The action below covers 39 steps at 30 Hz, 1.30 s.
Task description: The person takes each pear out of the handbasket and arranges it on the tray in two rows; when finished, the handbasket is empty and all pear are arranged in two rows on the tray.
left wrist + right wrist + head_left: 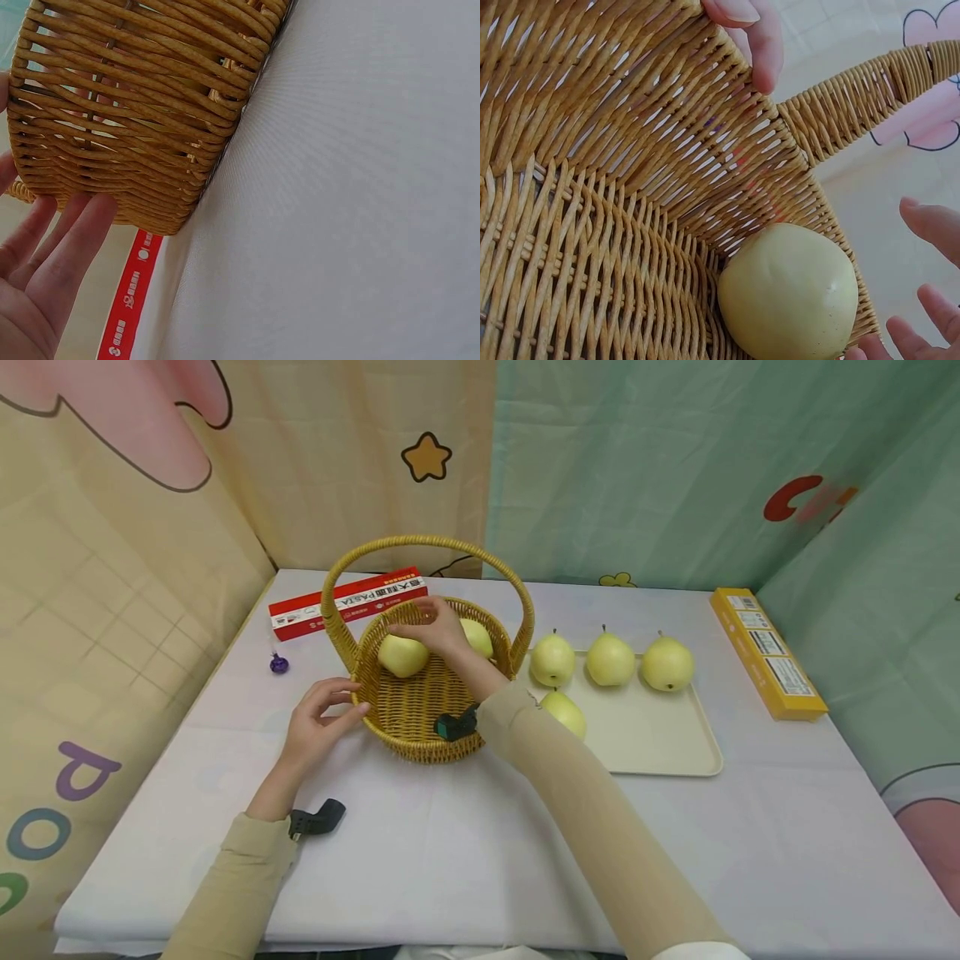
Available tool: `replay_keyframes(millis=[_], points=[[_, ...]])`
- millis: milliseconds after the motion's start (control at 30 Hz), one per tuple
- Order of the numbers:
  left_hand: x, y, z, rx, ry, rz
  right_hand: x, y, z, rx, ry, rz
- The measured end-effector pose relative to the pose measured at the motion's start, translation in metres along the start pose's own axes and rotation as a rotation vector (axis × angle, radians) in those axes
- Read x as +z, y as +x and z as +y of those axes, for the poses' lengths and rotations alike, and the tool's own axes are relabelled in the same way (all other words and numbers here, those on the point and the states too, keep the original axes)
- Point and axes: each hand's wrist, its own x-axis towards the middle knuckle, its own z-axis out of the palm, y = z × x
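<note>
A wicker basket [420, 747] with a tall arched handle stands on the table. Inside lie a pale yellow pear [402, 657] at the left and another pear [477, 638] at the back right, partly hidden by the right arm. My left hand [318, 727] holds the basket's left rim, its fingers against the outer weave in the left wrist view. Over the back of the basket is my right hand [438, 625], holding nothing, thumb and fingers spread beside the left pear. A cream tray [652, 735] to the right bears several pears [611, 660], one partly behind the right sleeve.
A red pasta box [348, 602] lies behind the basket, and a small purple object [279, 664] sits left of it. Along the table's right side lies a yellow box [768, 653]. Curtains [600, 468] hang at the back and sides.
</note>
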Motion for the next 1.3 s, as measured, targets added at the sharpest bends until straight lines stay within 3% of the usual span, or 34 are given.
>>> replay_keyframes(millis=[600, 1300], points=[[0.0002, 0.0001, 0.0023, 0.003, 0.008, 0.001, 0.0016, 0.0024, 0.0036, 0.018, -0.095, -0.076], [0.0001, -0.0004, 0.0016, 0.011, 0.015, 0.003, 0.0029, 0.0027, 0.0088, -0.085, -0.314, -0.139]])
